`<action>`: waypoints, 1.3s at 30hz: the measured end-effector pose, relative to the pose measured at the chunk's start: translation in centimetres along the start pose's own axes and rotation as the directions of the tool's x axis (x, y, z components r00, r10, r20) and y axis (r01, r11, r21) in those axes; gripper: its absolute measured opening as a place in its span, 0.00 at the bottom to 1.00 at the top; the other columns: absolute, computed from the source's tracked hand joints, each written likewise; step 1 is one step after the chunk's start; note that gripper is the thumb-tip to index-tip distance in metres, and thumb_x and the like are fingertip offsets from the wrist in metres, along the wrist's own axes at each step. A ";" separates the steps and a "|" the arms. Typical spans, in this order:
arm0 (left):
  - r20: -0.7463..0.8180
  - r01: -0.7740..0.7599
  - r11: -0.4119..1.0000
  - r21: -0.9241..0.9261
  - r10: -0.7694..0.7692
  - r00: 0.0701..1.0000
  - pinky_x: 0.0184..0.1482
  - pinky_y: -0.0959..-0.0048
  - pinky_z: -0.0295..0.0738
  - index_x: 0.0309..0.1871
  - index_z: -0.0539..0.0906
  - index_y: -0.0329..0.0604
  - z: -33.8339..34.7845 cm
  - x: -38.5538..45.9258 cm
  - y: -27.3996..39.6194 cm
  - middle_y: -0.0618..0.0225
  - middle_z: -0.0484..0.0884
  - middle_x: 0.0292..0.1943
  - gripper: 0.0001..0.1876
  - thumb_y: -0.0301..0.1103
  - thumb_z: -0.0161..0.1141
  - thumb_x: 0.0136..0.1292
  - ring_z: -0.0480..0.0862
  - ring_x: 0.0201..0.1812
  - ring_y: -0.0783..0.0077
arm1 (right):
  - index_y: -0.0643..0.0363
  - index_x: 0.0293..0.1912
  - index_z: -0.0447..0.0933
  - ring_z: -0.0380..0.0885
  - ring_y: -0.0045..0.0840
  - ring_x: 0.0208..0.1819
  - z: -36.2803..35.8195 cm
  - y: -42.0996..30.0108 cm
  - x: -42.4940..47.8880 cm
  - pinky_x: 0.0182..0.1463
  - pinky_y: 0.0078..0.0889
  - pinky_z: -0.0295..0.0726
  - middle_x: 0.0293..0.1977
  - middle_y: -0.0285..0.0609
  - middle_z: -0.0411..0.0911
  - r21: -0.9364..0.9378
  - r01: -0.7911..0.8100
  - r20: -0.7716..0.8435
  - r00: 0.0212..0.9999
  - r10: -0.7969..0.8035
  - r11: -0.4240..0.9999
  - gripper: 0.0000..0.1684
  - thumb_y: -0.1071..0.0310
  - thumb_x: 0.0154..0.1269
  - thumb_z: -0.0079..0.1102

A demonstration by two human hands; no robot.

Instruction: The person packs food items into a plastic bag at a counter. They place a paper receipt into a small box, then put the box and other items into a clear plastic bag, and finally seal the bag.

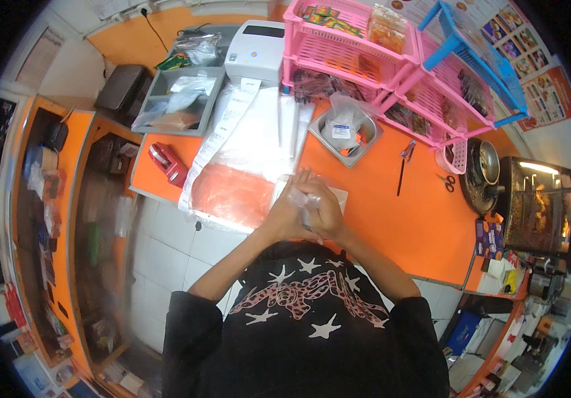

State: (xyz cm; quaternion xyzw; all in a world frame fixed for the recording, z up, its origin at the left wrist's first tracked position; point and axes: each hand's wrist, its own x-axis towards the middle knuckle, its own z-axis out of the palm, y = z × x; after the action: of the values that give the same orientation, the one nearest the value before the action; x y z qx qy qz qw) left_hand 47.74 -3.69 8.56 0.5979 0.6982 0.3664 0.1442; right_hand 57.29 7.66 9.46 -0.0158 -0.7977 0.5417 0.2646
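Note:
My left hand (285, 214) and my right hand (326, 206) are pressed together above the front edge of an orange table (385, 229). Between them is a crumpled piece of clear plastic (306, 203), perhaps a small bag, partly covered by my fingers. Under the hands lies a flat whitish item (339, 197), mostly hidden, so its kind is unclear. Just left of my left hand, clear plastic bags (230, 191) spread over the table edge, and a long strip of printed labels (213, 144) runs down across them.
A white label printer (254, 52) stands behind the bags. Left are a red tape dispenser (168, 164) and a grey divided tray (210, 112). A metal pan (322, 132) holds a bagged item. Pink racks (400, 64), scissors (447, 183) and a glass display case (539, 209) stand right.

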 end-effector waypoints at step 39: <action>-0.062 -0.444 0.859 -0.253 0.444 0.894 0.28 0.61 0.74 0.33 0.80 0.40 -6.8 8.4 9.5 0.60 0.80 0.25 0.09 0.27 0.67 0.47 0.81 0.25 0.54 | 0.58 0.65 0.68 0.78 0.34 0.54 -4.8 9.1 -9.9 0.59 0.38 0.76 0.57 0.47 0.76 0.886 -0.461 0.420 0.748 0.514 -0.054 0.34 0.47 0.69 0.56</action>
State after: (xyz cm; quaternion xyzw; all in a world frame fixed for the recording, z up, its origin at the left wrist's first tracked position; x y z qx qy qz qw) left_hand 48.27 2.06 21.74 0.7180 0.4875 0.4788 0.1329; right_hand 65.51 12.46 -1.16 -0.1376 -0.1941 0.9711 0.0167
